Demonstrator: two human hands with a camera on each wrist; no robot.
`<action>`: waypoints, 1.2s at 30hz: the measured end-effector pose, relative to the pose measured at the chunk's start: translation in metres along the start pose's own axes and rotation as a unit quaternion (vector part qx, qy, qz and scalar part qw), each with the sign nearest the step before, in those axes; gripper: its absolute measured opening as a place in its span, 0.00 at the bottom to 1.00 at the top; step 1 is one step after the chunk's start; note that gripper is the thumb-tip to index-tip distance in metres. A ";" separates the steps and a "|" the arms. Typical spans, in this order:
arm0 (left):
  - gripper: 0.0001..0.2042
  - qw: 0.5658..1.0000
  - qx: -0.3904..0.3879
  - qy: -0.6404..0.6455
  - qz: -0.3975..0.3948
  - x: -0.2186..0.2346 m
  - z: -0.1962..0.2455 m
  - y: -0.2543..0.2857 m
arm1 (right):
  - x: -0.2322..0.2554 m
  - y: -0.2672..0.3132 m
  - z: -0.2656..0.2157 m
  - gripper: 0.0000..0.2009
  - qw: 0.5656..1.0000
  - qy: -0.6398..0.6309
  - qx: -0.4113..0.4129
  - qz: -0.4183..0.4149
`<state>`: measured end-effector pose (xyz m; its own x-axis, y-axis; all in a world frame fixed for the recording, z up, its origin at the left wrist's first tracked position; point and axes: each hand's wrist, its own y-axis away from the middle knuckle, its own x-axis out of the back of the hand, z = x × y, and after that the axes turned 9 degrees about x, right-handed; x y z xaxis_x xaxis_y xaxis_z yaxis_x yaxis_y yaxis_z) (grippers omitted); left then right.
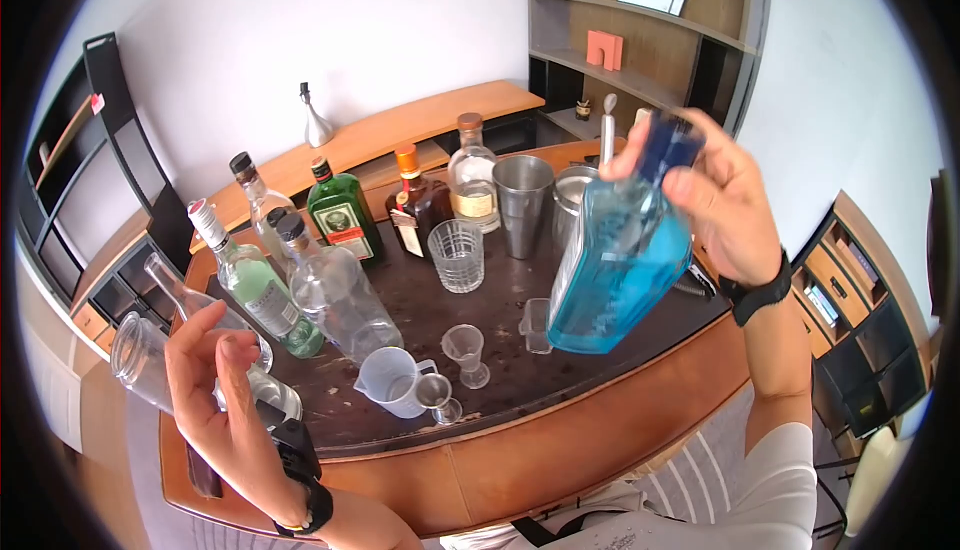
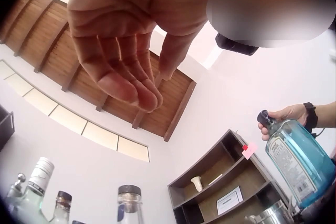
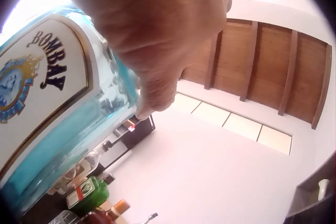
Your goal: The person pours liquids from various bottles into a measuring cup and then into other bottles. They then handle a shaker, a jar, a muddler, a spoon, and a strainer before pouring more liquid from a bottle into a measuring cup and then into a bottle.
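My right hand (image 1: 738,215) grips a blue gin bottle (image 1: 622,275) around its neck, below the dark cap (image 1: 668,145). The bottle is tilted and held up over the right part of the table; in the right wrist view its label (image 3: 39,77) reads "BOMBAY". At the left, my left hand (image 1: 222,395) is raised with fingers loosely bent and holds nothing. Nearest to it stand a clear bottle with a black cap (image 1: 340,295), a glass carafe (image 1: 185,295) and a glass jar (image 1: 140,360).
A plastic measuring jug (image 1: 395,385), a small glass jigger (image 1: 465,352) and a smaller cup (image 1: 437,395) stand near the front edge. Behind are a cut-glass tumbler (image 1: 457,255), a metal shaker tin (image 1: 523,205), a green bottle (image 1: 342,212) and several other bottles.
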<state>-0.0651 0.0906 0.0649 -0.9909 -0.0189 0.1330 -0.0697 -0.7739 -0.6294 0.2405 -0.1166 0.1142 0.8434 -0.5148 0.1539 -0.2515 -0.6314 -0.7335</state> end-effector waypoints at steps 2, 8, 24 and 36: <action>0.09 1.000 -0.005 0.014 -0.024 -0.008 0.004 0.007 | 0.007 0.023 0.002 0.19 0.999 -0.018 -0.037 -0.004; 0.14 0.968 -0.058 -0.002 -0.245 -0.065 0.044 0.057 | 0.015 0.071 0.026 0.19 0.993 -0.041 -0.111 -0.021; 0.25 0.919 -0.090 0.025 -0.383 -0.153 0.082 0.087 | 0.014 0.091 0.076 0.21 0.990 -0.077 -0.116 -0.007; 0.18 0.899 -0.151 0.032 -0.410 -0.190 0.080 0.082 | 0.019 0.123 0.101 0.39 0.998 -0.031 -0.055 -0.017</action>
<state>0.1264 -0.0201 0.0496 -0.5966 0.5234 0.6083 -0.7977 -0.3036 -0.5211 0.2737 -0.1456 -0.0402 0.8792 -0.4572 0.1338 -0.2700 -0.7097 -0.6507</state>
